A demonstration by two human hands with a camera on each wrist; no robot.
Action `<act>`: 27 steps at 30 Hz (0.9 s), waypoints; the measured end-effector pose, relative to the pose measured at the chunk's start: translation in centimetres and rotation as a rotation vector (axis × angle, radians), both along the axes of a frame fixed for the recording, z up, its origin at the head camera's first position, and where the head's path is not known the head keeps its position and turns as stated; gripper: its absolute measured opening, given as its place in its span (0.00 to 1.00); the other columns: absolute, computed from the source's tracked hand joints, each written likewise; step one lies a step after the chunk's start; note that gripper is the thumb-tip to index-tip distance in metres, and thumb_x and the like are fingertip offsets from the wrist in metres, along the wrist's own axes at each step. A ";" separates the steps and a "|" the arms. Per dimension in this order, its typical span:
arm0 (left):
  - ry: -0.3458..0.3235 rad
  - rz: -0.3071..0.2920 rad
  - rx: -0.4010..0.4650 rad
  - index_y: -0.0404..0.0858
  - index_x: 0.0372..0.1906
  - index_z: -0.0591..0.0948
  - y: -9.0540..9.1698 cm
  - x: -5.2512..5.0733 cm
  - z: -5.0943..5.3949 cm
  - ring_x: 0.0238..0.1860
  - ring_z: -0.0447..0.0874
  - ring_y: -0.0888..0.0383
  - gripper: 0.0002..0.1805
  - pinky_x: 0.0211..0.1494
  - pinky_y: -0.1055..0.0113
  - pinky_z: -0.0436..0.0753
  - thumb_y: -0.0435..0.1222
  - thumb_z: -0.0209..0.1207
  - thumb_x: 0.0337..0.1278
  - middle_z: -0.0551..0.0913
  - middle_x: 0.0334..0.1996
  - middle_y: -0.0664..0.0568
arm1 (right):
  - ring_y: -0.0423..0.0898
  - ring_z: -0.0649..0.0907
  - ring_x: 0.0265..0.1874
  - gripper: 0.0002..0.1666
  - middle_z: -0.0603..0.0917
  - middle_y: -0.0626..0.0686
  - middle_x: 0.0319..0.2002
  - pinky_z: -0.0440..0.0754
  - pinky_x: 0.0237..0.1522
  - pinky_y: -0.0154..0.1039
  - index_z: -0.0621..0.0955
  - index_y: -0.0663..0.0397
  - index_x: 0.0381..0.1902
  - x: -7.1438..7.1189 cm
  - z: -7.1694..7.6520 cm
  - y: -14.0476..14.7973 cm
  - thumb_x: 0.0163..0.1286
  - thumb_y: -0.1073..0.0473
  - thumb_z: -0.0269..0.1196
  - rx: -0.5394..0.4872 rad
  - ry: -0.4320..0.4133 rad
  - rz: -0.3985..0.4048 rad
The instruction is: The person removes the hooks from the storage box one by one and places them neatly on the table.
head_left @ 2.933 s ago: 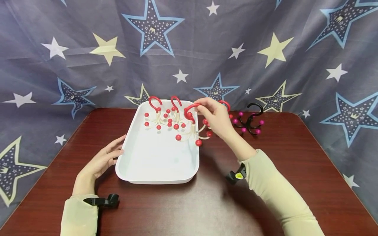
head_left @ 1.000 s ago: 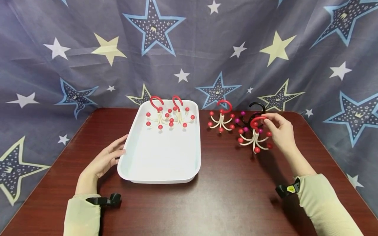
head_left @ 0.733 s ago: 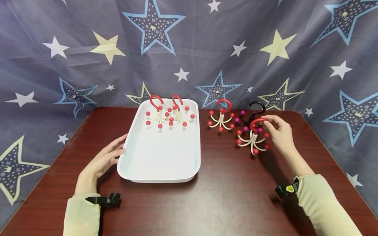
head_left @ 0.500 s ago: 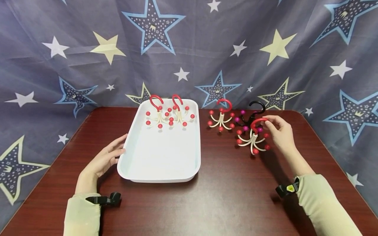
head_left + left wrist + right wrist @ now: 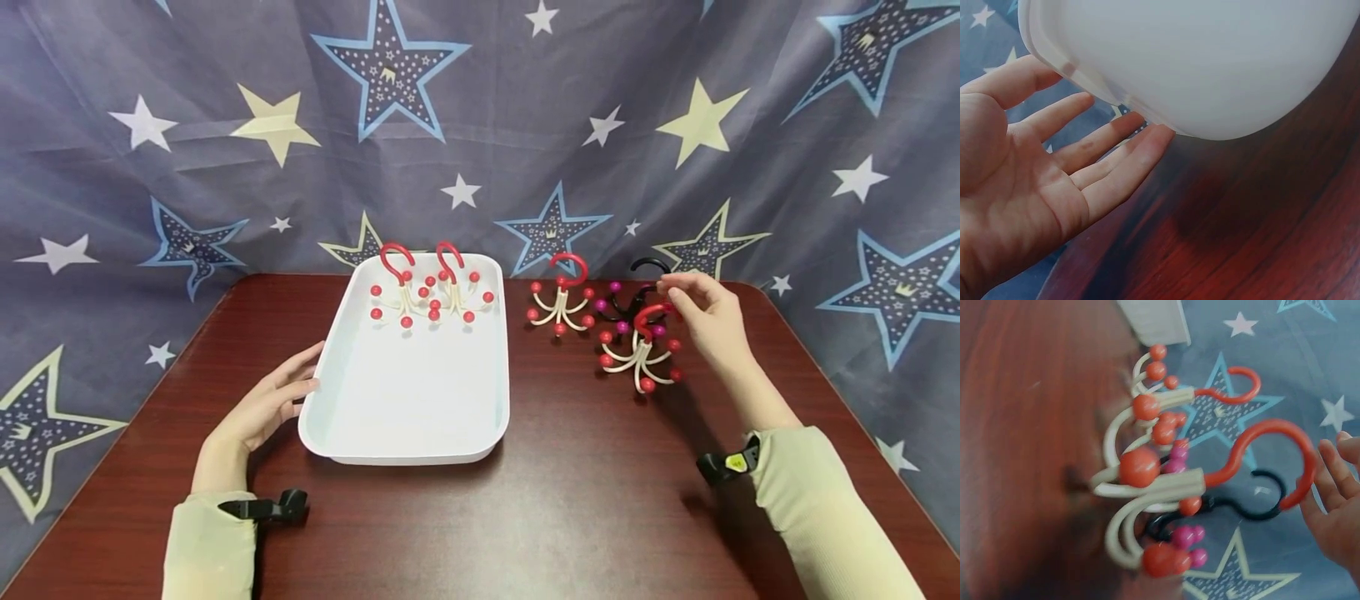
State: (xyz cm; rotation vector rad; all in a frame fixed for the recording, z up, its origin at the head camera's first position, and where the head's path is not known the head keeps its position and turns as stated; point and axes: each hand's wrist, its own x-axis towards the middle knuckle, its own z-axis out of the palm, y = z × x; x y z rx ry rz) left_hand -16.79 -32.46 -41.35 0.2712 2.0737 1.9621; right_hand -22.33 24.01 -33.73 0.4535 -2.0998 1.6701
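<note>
My left hand (image 5: 258, 412) rests its fairly straight fingers against the left side of a white tray (image 5: 405, 458); the left wrist view shows the fingertips (image 5: 1163, 132) touching the tray's wall. On the right, a cream multi-arm hanger (image 5: 642, 357) with a red hook and red balls stands upright on the table. My right hand (image 5: 712, 321) is just beside and above its hook, holding nothing. In the right wrist view the fingers appear apart from the red hook (image 5: 1275, 427). Behind it stands a black hanger (image 5: 651, 262) with magenta balls, partly hidden by the front hanger and hand.
Another red-hooked hanger (image 5: 562, 307) stands between the tray and the black one. Two more red-hooked hangers (image 5: 403, 298) stand in the tray's far end. The brown table (image 5: 555, 517) ends at a star-patterned cloth (image 5: 495, 100) behind.
My right hand carried the red-hooked hanger from above the tray to the right, set it before the black one, then let go and rose slightly. The left hand stayed at the tray.
</note>
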 end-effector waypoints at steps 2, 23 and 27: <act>-0.003 0.002 0.001 0.44 0.71 0.50 0.0 0.0 0.0 0.47 0.79 0.64 0.32 0.44 0.66 0.80 0.30 0.45 0.65 0.72 0.54 0.61 | 0.34 0.81 0.34 0.12 0.83 0.40 0.32 0.74 0.34 0.23 0.75 0.79 0.43 -0.7 0.3 -0.4 0.63 0.74 0.54 -0.006 0.020 0.010; 0.000 0.000 0.006 0.44 0.71 0.51 -0.1 0.0 -0.1 0.47 0.79 0.63 0.32 0.44 0.66 0.80 0.30 0.45 0.65 0.72 0.54 0.61 | 0.38 0.81 0.35 0.12 0.84 0.55 0.38 0.74 0.37 0.28 0.81 0.58 0.42 -4.2 2.0 -12.2 0.63 0.59 0.60 0.252 -0.042 0.071; -0.001 0.002 0.010 0.44 0.71 0.51 -0.1 0.0 -0.1 0.47 0.79 0.64 0.32 0.44 0.65 0.80 0.30 0.45 0.65 0.72 0.54 0.61 | 0.41 0.81 0.35 0.11 0.84 0.53 0.40 0.75 0.39 0.32 0.81 0.55 0.42 -5.3 1.7 -14.1 0.62 0.58 0.61 0.265 -0.069 0.067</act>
